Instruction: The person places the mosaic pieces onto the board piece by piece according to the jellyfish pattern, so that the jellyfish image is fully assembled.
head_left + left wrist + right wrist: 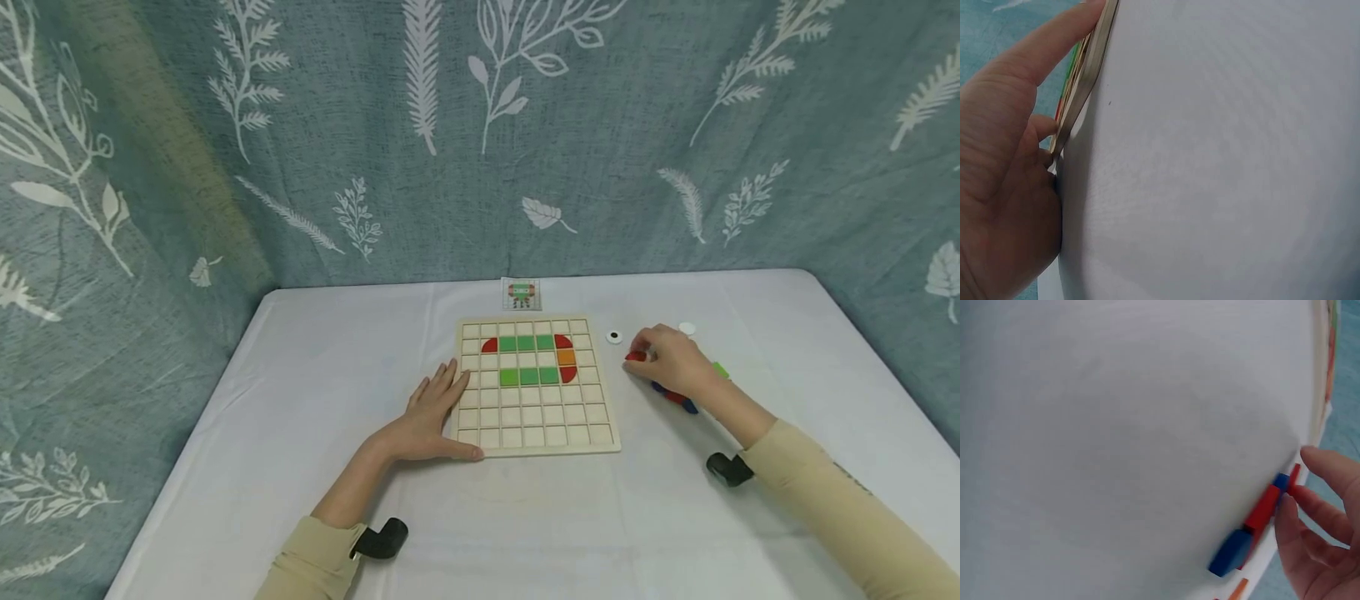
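Observation:
A wooden grid board (532, 414) lies on the table with green squares (526, 343), red quarter-rounds (567, 374) and an orange square (566, 357) set in its upper rows. My left hand (431, 417) rests along the board's left edge, fingers spread and thumb at the lower left corner. To the right of the board, my right hand (671, 360) pinches a red piece (636, 356) between thumb and fingers. Under and beside this hand are more loose pieces, blue (1230, 553) and red (1261, 509), partly hidden by it in the head view.
A small picture card (521, 294) lies behind the board. A white disc with a black dot (614, 337) sits right of the board, and a plain white disc (687, 328) is beyond the right hand. A light green piece (721, 370) shows beside the right wrist.

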`<state>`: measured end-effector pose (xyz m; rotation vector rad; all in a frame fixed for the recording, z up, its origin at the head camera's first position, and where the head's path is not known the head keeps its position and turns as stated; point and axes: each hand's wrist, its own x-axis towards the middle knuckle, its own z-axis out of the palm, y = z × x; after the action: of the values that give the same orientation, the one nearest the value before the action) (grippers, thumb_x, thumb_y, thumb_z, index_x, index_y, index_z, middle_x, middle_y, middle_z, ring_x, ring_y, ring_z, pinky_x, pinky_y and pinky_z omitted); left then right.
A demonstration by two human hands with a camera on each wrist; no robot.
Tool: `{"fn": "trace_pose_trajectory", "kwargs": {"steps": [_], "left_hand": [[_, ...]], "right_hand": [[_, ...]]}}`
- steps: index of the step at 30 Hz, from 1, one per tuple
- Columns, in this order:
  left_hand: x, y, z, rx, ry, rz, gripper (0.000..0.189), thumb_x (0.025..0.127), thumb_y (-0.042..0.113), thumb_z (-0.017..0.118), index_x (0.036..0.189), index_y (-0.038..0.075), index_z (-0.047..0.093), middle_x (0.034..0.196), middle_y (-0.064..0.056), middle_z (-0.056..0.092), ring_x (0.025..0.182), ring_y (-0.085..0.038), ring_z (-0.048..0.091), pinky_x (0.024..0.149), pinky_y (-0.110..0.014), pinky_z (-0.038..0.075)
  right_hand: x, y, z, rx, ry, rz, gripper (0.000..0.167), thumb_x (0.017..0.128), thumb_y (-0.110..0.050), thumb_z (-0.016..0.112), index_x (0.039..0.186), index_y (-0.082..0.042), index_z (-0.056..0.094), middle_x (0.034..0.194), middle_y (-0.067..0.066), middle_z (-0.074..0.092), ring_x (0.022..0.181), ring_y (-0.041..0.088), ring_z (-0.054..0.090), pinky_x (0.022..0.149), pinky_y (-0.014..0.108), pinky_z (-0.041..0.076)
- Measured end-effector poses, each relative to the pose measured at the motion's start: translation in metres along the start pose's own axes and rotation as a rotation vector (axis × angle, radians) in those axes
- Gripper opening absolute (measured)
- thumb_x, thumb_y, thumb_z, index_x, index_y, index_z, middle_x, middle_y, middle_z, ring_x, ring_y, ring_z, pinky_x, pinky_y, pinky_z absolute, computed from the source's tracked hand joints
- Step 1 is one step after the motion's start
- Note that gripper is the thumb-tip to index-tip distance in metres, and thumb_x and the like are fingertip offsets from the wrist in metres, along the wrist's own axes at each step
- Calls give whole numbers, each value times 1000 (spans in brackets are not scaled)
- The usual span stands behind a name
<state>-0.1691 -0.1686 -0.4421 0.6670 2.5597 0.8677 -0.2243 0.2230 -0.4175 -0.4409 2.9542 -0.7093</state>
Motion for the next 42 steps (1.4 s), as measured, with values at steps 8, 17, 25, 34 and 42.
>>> {"fn": "trace_pose_trajectory", "kwargs": {"steps": [8,17,25,34,42], "left_hand": [[0,0,0,5,2,5,118,75,50,80,157,5,9,162,-13,-11,148,-28,-13,117,-48,-7],[-1,1,0,-4,4,8,118,75,49,81,157,5,9,162,-14,-9,148,-29,-11,117,-49,-6],[-2,2,-2,-6,0,-2,118,75,50,81,157,6,8,162,-12,-11,148,-27,-13,117,-47,-7],[-4,0,-3,2,-3,-9,118,75,51,80,157,7,8,162,-11,-11,148,-26,-13,117,-47,-7],[-4,1,-3,8,-13,-4,117,76,52,79,157,8,7,162,-10,-13,148,-26,-14,117,-48,-7]], "right_hand": [[0,4,8,31,24,-105,8,88,-9,72,94,-5,68,97,12,62,81,22,58,70,38,50],[-6,12,1,154,-20,-102,31,88,-4,70,118,3,63,114,18,64,107,36,59,91,50,49],[-5,11,1,183,-17,-104,23,90,-8,69,112,-2,67,107,13,67,99,30,63,84,45,54],[22,-60,29,325,-91,-242,19,88,-10,73,106,-9,71,101,2,69,90,18,63,78,34,55],[47,-118,62,239,-156,-480,13,87,-12,75,100,-12,73,102,-1,71,91,16,65,77,28,54]]}}
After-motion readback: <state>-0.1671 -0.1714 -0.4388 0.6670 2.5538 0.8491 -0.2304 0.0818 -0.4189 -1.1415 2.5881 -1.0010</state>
